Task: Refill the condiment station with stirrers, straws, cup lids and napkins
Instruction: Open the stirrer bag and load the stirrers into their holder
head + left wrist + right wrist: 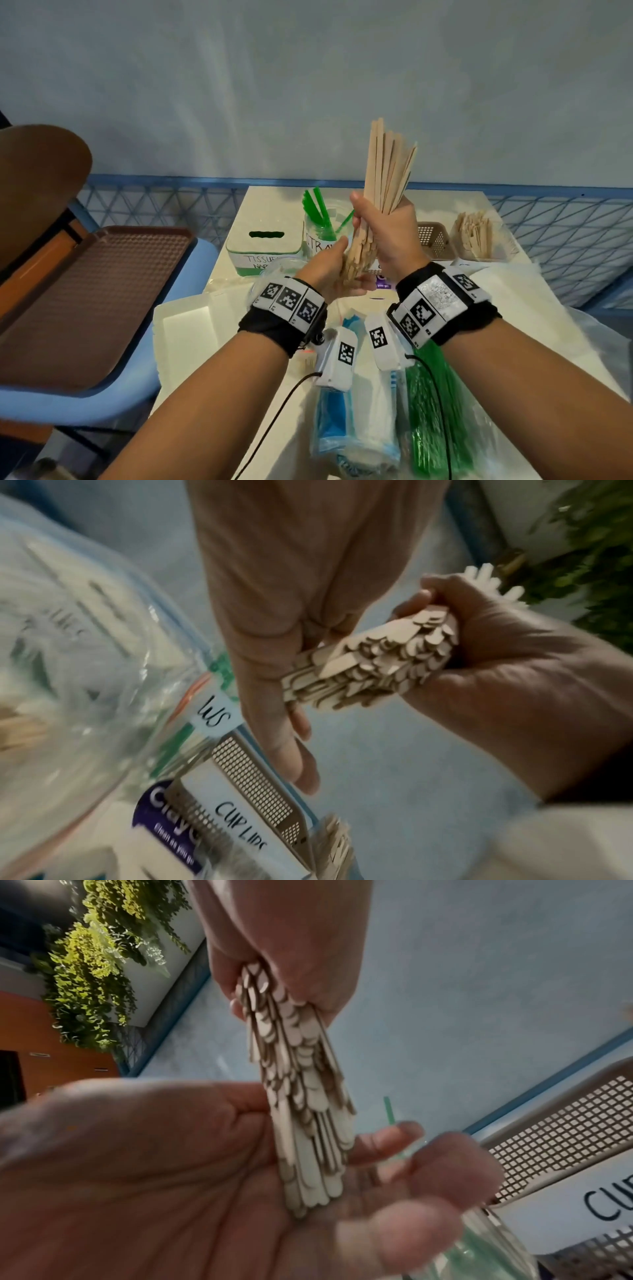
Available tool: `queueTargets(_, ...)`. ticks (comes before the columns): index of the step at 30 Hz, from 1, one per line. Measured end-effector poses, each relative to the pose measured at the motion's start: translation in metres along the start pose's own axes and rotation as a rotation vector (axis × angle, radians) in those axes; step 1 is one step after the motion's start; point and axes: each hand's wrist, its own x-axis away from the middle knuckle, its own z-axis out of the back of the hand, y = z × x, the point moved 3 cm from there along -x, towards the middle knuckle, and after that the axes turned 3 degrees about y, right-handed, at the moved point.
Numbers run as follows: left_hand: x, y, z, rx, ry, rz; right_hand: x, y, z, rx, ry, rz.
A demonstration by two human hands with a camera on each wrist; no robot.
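Note:
My right hand (387,226) grips a thick bundle of wooden stirrers (387,164) upright above the table's middle. My left hand (325,267) lies under the bundle, palm open, and the lower ends of the stirrers (304,1096) rest on that palm (171,1177). In the left wrist view the right hand (496,647) is fisted round the stirrers (369,664) beside my flat left palm (267,601). A clear holder (479,236) with some stirrers stands at the back right. Left of it stand a mesh basket labelled cup lids (433,240), a straw jar (320,226) and a tissue box (263,246).
Near me on the table lie a napkin pack (356,411), a bag of green straws (442,411) and a white foam tray (185,329). A brown tray (85,291) rests on a blue chair to the left. A blue lattice rail runs behind the table.

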Motion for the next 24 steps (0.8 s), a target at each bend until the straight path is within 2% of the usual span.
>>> queueTargets(3, -0.005, -0.006, -0.007, 0.073, -0.063, 0.074, 0.001, -0.002, 0.009, 0.002, 0.006, 0.012)
queueTargets(14, -0.011, 0.010, -0.048, 0.195, -0.159, 0.040, -0.005, 0.011, 0.046, 0.035, -0.003, 0.018)
queueTargets(19, -0.009, 0.020, -0.073, 0.180, -0.170, 0.018, -0.011, 0.017, 0.066, 0.090, 0.002, 0.015)
queueTargets(24, -0.020, 0.033, -0.105, 0.060, -0.175, -0.040, -0.029, 0.010, 0.097, 0.143, 0.042, -0.004)
